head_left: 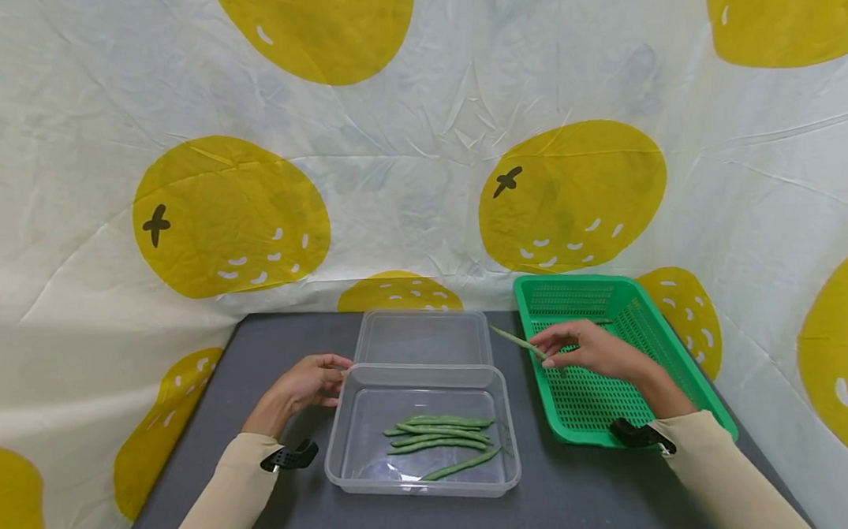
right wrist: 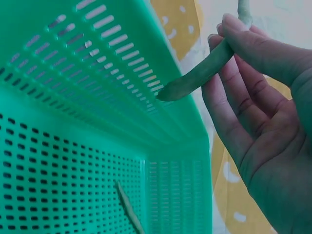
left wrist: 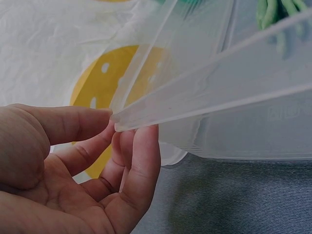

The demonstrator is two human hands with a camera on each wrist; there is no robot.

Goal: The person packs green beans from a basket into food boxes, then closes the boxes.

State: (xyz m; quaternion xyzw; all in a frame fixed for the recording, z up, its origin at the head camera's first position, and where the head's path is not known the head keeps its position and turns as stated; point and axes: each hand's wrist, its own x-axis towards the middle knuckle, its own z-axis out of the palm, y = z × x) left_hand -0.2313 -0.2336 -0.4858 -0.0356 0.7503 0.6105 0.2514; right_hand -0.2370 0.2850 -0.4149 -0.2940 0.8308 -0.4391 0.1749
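My left hand (head_left: 308, 382) pinches the far left rim corner of a clear plastic container (left wrist: 161, 105), thumb on top and fingertips below. Inside the container, several green beans (head_left: 442, 435) lie crosswise, most of them side by side, with one apart nearer the front. Between thumb and fingers, my right hand (head_left: 594, 352) holds a green bean (right wrist: 195, 75) over the left side of the green basket (head_left: 583, 423). That bean's far end points left, past the basket's rim. Another green bean (right wrist: 127, 207) lies on the basket floor in the right wrist view.
Behind the container lies a clear lid (head_left: 423, 337), flat on the dark grey table (head_left: 292, 507). The basket stands along the table's right side. A cloth (head_left: 407, 202) with yellow fruit prints hangs behind and beside the table.
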